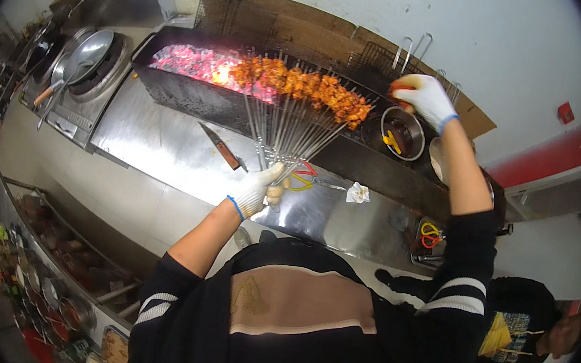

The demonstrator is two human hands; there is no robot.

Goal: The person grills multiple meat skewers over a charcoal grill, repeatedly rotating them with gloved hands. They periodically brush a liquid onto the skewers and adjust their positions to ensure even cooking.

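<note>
In a white glove with a blue cuff, my left hand [256, 190] is closed round the handle ends of a bundle of metal skewers [289, 130]. They fan out away from me, and browned, reddish meat chunks [308, 87] on their far ends lie across the long charcoal grill [192, 100]. Glowing coals [191, 60] show left of the meat. My right hand [427, 99], gloved alike, is raised at the grill's right end, its fingers closed round a reddish-brown thing [401, 88] mostly hidden by the glove. Just below it stands a round metal pot [420, 147] with a yellow object [391, 141] inside.
A wooden-handled knife [227, 154], scissors [301, 178] and crumpled tissue [358, 193] lie on the steel counter [158, 145]. More scissors [430, 235] sit in a tray at right. Wire grilling racks [376, 61] lean behind. A wok [94, 50] stands left; another person [515, 315] is at right.
</note>
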